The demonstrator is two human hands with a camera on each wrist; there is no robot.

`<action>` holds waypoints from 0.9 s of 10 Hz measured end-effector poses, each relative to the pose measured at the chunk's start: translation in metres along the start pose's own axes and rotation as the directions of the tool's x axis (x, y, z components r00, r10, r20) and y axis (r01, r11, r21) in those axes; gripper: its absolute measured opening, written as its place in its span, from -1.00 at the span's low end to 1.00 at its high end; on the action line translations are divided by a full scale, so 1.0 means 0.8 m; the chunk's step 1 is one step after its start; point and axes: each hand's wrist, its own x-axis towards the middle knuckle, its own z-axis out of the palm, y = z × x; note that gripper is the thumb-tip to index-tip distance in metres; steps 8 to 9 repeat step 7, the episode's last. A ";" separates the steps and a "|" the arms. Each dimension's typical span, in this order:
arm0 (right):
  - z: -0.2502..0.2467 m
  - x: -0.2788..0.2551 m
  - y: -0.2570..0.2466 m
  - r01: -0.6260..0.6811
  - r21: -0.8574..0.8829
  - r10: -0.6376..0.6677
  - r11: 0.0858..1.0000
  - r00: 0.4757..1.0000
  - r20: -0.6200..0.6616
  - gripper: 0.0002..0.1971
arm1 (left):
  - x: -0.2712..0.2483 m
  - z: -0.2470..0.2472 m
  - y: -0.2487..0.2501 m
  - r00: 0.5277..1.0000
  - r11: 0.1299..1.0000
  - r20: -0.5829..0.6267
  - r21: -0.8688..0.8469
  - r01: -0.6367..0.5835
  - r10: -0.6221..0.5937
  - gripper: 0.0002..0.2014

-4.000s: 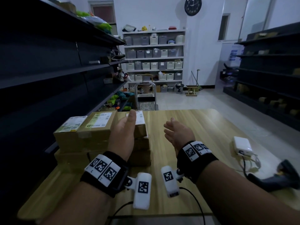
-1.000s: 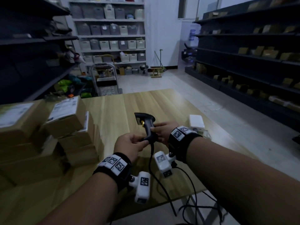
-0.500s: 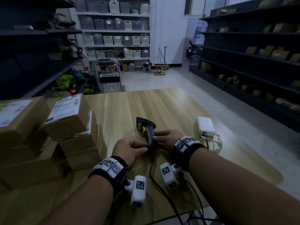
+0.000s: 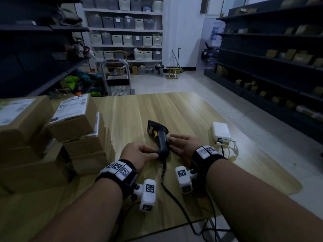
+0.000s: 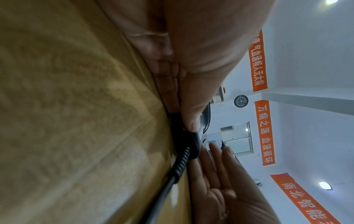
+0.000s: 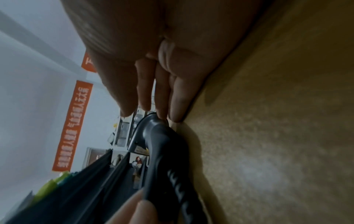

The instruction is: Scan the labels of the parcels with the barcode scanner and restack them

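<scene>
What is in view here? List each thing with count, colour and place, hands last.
parcels: count unclear, brown with white labels, stacked on the table's left side
scanner: one, black with yellow trigger, lying at table centre
cable: one, black, runs from the scanner off the near edge
power bank: one, white, right of the scanner
table: one, light wood
left hand: holds the scanner handle
right hand: fingers straight, beside the handle
</scene>
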 end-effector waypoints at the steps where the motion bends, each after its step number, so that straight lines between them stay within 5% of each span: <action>1: -0.004 0.005 0.005 -0.011 0.097 0.008 0.995 0.999 0.031 -0.80 | 0.000 0.000 0.001 1.000 1.000 -0.015 -0.009 0.012 -0.012 -0.86; 3: 0.004 -0.008 0.000 -0.001 0.200 0.012 0.980 0.998 -0.056 -0.96 | -0.004 -0.001 0.004 0.997 0.996 -0.032 -0.056 0.072 -0.074 -0.82; 5: 0.020 -0.002 -0.006 0.026 -0.101 -0.040 0.995 0.990 -0.138 -0.89 | -0.012 0.000 0.021 0.990 0.987 0.008 -0.084 0.138 -0.137 -0.60; 6: 0.021 0.011 0.014 0.009 -0.348 -0.063 0.937 0.988 -0.142 -0.67 | -0.010 -0.002 0.028 0.979 0.952 0.094 -0.234 0.198 -0.181 -0.28; 7: -0.003 0.049 0.034 0.010 -0.355 -0.104 0.935 0.963 -0.247 -0.29 | -0.019 -0.007 0.032 0.974 0.919 0.102 -0.322 0.227 -0.204 -0.43; 9: -0.003 0.049 0.034 0.010 -0.355 -0.104 0.935 0.963 -0.247 -0.29 | -0.019 -0.007 0.032 0.974 0.919 0.102 -0.322 0.227 -0.204 -0.43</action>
